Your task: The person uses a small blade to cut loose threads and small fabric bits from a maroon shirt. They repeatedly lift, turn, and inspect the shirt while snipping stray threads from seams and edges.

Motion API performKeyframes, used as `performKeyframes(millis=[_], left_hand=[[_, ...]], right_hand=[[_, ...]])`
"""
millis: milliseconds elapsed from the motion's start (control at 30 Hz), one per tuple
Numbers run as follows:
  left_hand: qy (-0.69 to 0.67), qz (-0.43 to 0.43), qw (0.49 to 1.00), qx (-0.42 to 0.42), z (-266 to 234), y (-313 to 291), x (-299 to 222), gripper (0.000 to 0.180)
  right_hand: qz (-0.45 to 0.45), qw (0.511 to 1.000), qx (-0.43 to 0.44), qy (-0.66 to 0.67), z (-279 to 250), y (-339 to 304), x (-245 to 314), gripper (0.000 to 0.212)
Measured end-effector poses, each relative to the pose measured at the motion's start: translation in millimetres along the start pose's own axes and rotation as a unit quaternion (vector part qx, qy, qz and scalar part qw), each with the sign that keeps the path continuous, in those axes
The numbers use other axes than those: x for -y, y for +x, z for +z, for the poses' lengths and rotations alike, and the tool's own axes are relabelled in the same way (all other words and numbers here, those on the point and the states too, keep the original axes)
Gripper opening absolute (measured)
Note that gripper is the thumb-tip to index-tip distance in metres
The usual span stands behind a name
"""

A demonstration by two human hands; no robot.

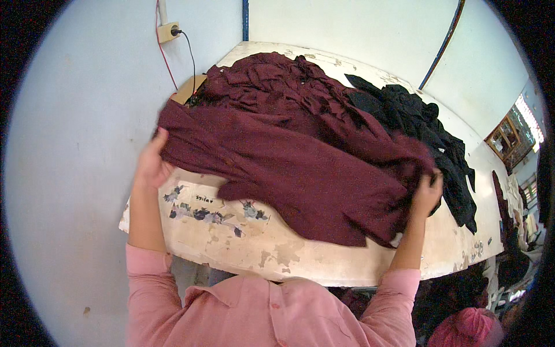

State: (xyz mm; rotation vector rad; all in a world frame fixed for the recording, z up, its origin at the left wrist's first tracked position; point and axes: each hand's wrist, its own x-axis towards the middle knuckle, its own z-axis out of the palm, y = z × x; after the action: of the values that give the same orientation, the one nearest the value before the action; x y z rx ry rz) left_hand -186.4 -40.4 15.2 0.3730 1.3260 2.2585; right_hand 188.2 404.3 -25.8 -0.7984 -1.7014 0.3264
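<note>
A long maroon garment [289,168] stretches sideways between my two hands, over the near part of a worn cream table [277,254]. My left hand [152,157] grips its left end, close to the wall. At its right end my right hand [426,191] is closed on the cloth, slightly blurred. The garment's lower edge hangs loose, with its lowest part toward the front right of the table. Behind it lies a crumpled heap of the same maroon cloth [272,81]; where the two meet is hard to tell.
Black garments [410,110] are piled at the right of the maroon heap. A cardboard piece [189,89] stands at the back left, below a wall socket [168,32] with cords. A pink head covering [467,328] of another person shows at the lower right.
</note>
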Motion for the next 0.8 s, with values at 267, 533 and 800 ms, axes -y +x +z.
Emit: performKeyframes(millis=[267,533,800], left_hand=[[-0.038,-0.021,0.997,0.066,15.3,6.2,-2.4,0.047],[0.422,0.212,0.621,0.626,73.6,-81.5,82.9,0.080],[0.478,-0.159,0.832,0.232,56.2,-15.0,57.4,0.065]], right_hand=[[-0.043,0.959,0.045,-0.277,-43.6,39.0,23.2,0.035],[0.042,0.826,0.524,0.204,78.0,-51.9,171.5,0.068],[-0.003,0.743,0.591,0.313,103.4,-130.4,184.1,0.060]])
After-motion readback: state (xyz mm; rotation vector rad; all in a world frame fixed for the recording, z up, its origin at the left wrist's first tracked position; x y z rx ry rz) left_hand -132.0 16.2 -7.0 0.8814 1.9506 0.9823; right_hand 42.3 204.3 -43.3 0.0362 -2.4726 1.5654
